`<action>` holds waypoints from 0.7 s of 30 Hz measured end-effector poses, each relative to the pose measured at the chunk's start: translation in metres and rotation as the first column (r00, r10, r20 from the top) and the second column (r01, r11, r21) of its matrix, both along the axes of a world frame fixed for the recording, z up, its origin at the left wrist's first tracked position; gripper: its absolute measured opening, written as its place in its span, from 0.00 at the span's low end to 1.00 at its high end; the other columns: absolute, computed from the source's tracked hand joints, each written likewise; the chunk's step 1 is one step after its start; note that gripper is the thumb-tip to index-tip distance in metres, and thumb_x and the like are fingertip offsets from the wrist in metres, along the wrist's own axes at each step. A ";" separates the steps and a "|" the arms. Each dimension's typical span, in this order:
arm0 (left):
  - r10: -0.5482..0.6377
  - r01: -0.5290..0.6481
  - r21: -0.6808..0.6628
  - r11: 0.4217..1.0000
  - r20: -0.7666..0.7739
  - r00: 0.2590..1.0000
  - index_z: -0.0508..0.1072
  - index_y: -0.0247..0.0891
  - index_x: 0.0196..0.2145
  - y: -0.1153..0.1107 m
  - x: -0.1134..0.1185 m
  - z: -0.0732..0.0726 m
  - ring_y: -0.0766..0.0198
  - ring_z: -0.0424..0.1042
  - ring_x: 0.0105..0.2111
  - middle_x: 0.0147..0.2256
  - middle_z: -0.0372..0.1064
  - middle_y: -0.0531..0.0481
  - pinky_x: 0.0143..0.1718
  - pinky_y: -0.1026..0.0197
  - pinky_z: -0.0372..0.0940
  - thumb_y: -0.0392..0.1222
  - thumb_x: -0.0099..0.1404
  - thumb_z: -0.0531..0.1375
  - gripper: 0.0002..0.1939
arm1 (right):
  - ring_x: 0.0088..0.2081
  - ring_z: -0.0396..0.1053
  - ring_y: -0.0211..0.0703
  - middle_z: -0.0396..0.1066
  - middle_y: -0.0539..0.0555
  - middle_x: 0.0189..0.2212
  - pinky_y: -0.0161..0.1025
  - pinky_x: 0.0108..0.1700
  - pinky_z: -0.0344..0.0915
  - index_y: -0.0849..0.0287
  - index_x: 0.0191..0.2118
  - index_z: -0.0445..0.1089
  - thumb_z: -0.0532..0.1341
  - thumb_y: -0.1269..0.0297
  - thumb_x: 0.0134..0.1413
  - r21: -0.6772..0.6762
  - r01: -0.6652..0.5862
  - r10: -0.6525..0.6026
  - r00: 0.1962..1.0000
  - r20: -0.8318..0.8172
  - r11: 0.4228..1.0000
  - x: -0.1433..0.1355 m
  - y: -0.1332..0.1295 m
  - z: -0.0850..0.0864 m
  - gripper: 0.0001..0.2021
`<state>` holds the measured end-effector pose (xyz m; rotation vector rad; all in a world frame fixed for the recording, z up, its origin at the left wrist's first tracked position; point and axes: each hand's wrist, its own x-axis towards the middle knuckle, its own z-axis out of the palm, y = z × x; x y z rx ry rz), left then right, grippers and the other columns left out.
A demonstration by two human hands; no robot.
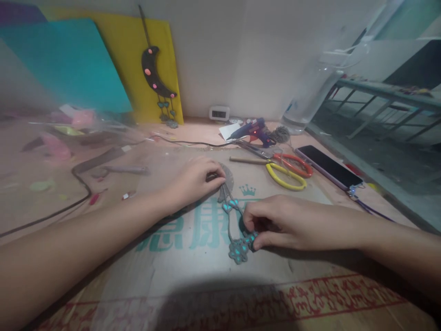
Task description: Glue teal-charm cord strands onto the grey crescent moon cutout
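My left hand (201, 179) is closed in a pinch on the grey cords of a hanging ornament, beside its grey rounded top piece (227, 177). Small hearts (230, 205) with turquoise centres sit along the cords. Lower down, a grey flower pendant (238, 251) with turquoise spots lies on the printed sheet. My right hand (268, 221) is closed, thumb and forefinger on a second turquoise-spotted pendant (251, 237) next to that flower. My right fingers partly hide this pendant, and the left ones cover part of the top piece.
Scissors (285, 176) with yellow and red handles, a glue gun (253, 130) and a phone (329, 166) lie beyond my right hand. A white clock (219, 113) and a clear bottle (306, 99) stand behind. A crescent ornament (153, 73) hangs against a yellow board (127, 41). A dark cord (81, 197) crosses the left.
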<state>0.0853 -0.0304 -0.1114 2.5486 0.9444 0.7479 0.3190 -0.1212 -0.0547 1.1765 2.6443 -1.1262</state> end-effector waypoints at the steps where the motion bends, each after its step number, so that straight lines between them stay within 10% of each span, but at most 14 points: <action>1: 0.006 -0.006 0.001 1.000 0.004 1.000 0.77 0.38 0.34 0.000 0.000 -0.001 0.58 0.72 0.41 0.38 0.78 0.50 0.46 0.55 0.63 0.38 0.67 0.62 0.05 | 0.32 0.65 0.35 0.71 0.46 0.33 0.32 0.33 0.58 0.56 0.40 0.70 0.65 0.57 0.63 0.002 -0.018 0.018 1.000 -0.005 1.000 0.000 0.000 0.000 0.09; 21: -0.045 0.046 0.313 0.949 -0.011 0.999 0.79 0.36 0.41 -0.011 -0.013 -0.002 0.57 0.75 0.42 0.41 0.78 0.46 0.47 0.54 0.68 0.34 0.69 0.58 0.09 | 0.41 0.73 0.43 0.75 0.57 0.41 0.38 0.44 0.66 0.60 0.49 0.77 0.57 0.59 0.70 0.361 -0.023 0.054 0.996 -0.077 0.932 0.006 0.013 -0.012 0.14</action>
